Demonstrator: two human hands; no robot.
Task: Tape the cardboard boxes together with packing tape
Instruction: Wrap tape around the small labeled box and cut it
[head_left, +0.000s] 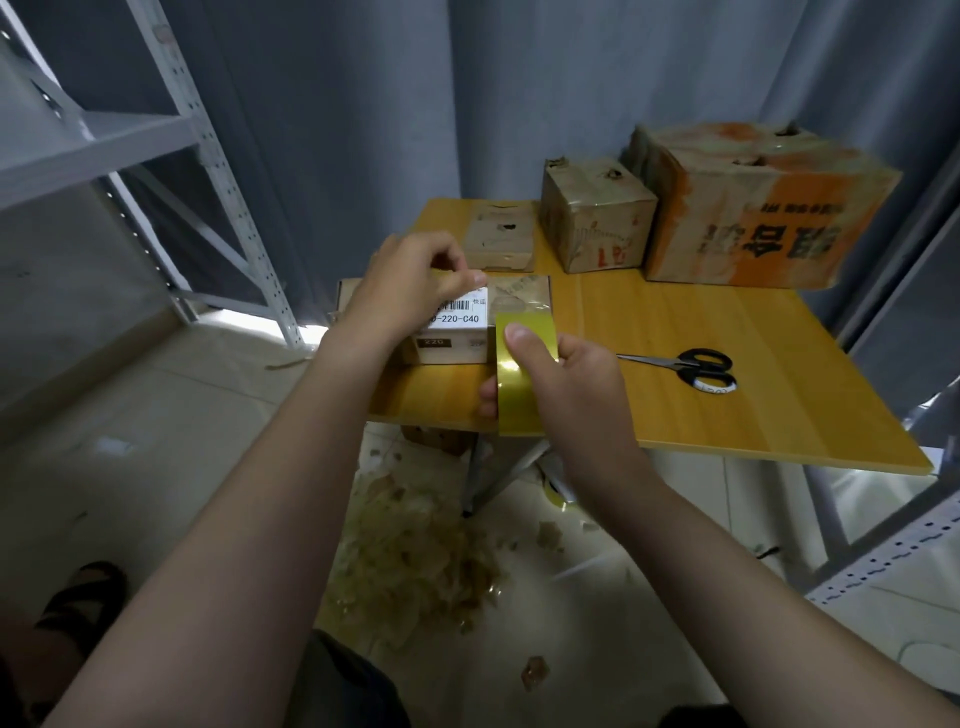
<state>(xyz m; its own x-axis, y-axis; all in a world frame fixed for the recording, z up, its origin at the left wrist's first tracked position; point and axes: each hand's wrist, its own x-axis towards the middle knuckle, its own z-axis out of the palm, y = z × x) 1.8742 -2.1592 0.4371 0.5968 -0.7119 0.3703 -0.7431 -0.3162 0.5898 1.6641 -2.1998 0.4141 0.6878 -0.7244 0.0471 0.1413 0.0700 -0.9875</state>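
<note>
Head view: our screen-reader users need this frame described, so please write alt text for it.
A person's right hand grips a roll of yellowish packing tape at the near edge of a wooden table, while the left hand pinches what seems its loose end atop a small barcode-labelled box. Black-handled scissors lie to the right; three worn cardboard boxes stand behind.

Label (460, 314) txt partly behind left hand (410, 280); packing tape (519, 405) partly behind right hand (571, 379)

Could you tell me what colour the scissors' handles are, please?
The scissors have black handles, shown in the head view.
</note>
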